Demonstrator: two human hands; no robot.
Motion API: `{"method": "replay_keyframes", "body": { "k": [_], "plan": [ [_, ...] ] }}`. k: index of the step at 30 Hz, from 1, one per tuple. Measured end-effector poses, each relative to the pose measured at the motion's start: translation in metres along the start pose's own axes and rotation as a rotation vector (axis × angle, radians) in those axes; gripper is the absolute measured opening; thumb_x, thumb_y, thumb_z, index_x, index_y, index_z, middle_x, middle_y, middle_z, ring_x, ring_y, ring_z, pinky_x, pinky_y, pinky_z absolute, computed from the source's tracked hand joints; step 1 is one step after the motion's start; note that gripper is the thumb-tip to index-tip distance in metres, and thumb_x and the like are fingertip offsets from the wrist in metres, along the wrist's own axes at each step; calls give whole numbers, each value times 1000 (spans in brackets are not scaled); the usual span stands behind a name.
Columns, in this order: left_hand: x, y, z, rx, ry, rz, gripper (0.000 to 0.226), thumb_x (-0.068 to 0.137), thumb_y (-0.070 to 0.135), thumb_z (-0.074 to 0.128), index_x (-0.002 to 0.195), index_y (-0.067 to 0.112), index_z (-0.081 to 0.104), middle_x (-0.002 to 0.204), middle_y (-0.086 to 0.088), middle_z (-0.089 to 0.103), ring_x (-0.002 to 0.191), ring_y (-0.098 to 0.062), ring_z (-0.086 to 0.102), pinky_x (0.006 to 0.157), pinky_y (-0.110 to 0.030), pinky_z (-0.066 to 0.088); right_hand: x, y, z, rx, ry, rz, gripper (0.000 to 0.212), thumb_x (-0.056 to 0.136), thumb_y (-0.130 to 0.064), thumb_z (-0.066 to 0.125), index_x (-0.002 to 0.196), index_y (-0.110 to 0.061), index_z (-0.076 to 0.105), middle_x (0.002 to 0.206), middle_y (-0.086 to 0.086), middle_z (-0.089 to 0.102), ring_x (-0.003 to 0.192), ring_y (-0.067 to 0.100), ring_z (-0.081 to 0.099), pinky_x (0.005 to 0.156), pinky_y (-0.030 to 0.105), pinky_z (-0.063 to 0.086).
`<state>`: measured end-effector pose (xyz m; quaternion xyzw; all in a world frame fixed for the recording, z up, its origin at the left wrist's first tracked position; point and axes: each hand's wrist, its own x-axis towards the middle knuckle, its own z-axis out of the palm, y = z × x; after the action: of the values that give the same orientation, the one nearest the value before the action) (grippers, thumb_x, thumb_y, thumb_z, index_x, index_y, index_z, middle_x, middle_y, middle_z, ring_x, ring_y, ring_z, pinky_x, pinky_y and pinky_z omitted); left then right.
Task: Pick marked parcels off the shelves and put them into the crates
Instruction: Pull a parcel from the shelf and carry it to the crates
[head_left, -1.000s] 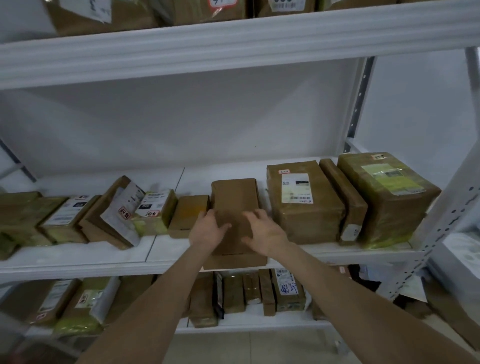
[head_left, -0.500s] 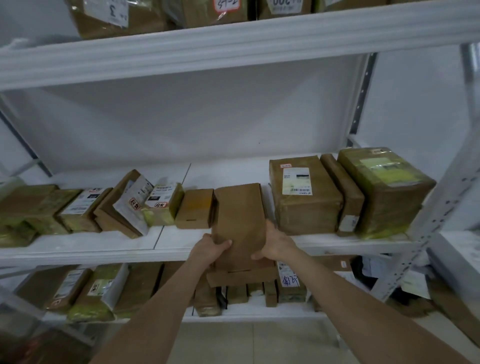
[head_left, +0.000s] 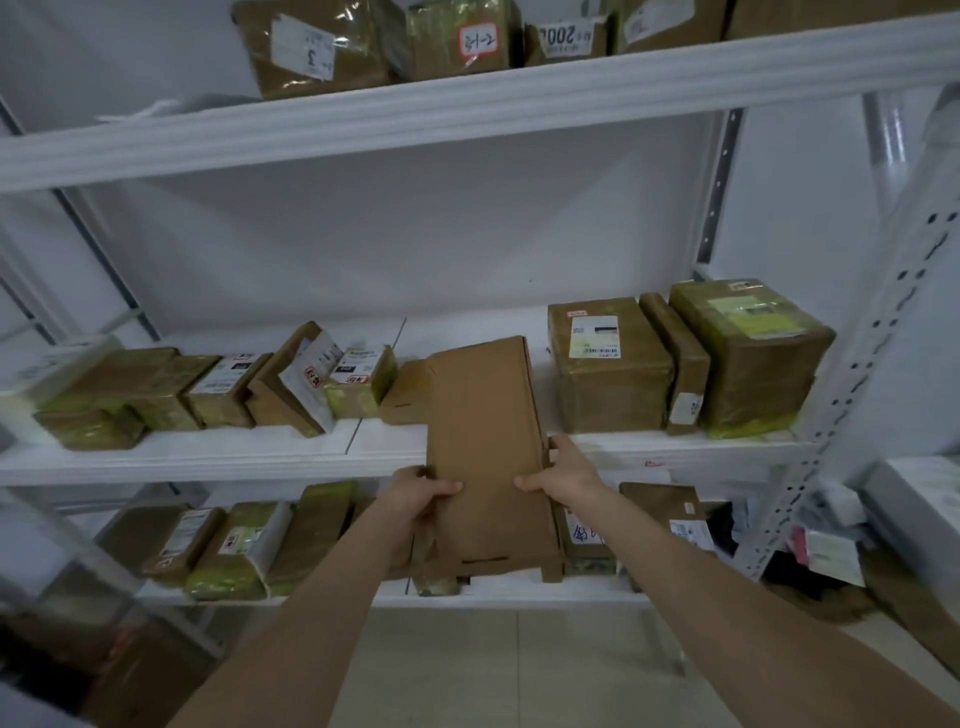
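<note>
Plain brown cardboard parcel (head_left: 485, 447) is held at the front edge of the middle shelf (head_left: 208, 460), long side running away from the person, with no label visible on its upper face. Left hand (head_left: 415, 493) grips its left edge and right hand (head_left: 563, 475) its right edge, both near the close end, thumbs on top. A labelled parcel (head_left: 608, 364) stands on the shelf just to its right, and a small brown box (head_left: 408, 395) just to its left.

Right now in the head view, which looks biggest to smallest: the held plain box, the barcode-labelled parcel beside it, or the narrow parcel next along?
1. plain cardboard box, but nearness inflates it
2. barcode-labelled parcel
3. narrow parcel
</note>
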<state>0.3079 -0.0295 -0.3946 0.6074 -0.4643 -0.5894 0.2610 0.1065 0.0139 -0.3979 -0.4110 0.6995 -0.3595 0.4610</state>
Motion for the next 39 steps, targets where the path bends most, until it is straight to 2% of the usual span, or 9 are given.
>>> {"method": "replay_keyframes", "body": {
  "k": [6,11,19,25,29,32,34,36,39],
  "plan": [
    [-8,29,-22,-66,-28,121,57,85,13,70,137,8,47,123,-9,60,105,-25,58,83,-35,48,-22,-30,-5,60,69,-78,66,84,-14,73,141,-10,42,134,9,57,118,23,56,99,32,46],
    [-12,52,-50,-246,-90,132,40,92,45,56,121,18,49,122,-9,58,100,-29,64,83,-41,54,-23,-49,1,-65,222,-167,63,81,-16,75,136,-18,45,126,3,61,110,21,59,97,38,49],
    [-8,91,-128,-427,-360,89,70,88,73,22,132,24,45,111,-25,65,88,-36,71,68,-44,60,-25,-71,26,-399,438,-277,50,82,-17,72,123,-32,48,126,2,45,105,26,58,93,39,49],
    [0,86,-147,-415,-434,10,73,87,76,28,123,18,54,110,-22,68,88,-36,71,66,-39,61,-29,-71,30,-563,530,-314,48,87,-16,66,126,-33,44,126,3,38,103,27,56,86,36,51],
    [-1,86,-148,-435,-503,9,43,93,42,41,123,13,54,119,-25,61,107,-45,61,74,-47,59,-29,-71,28,-676,616,-328,51,91,-12,56,133,-37,40,125,3,42,93,21,49,73,31,44],
    [-5,87,-136,-430,-520,35,34,91,23,39,117,9,55,101,-18,62,93,-33,62,65,-40,60,-23,-71,26,-488,564,-238,58,95,-11,49,143,-38,32,132,5,42,96,25,55,81,33,47],
    [-4,84,-127,-424,-510,50,35,85,15,45,117,7,55,98,-15,62,88,-27,60,65,-35,59,-21,-72,25,-78,491,-160,53,98,-15,49,147,-27,33,131,8,52,98,25,61,90,38,51],
    [-1,80,-118,-412,-476,81,46,71,11,56,117,8,56,107,-15,56,93,-25,54,73,-35,57,-23,-75,24,325,329,-26,47,100,-38,46,141,-15,42,124,11,59,93,24,64,86,38,52],
    [3,71,-106,-398,-454,128,40,77,-2,48,114,11,58,108,-13,57,97,-25,52,86,-37,50,-27,-78,22,355,127,28,64,88,-59,53,134,-16,50,121,7,62,101,26,62,82,36,51]
  ]
}}
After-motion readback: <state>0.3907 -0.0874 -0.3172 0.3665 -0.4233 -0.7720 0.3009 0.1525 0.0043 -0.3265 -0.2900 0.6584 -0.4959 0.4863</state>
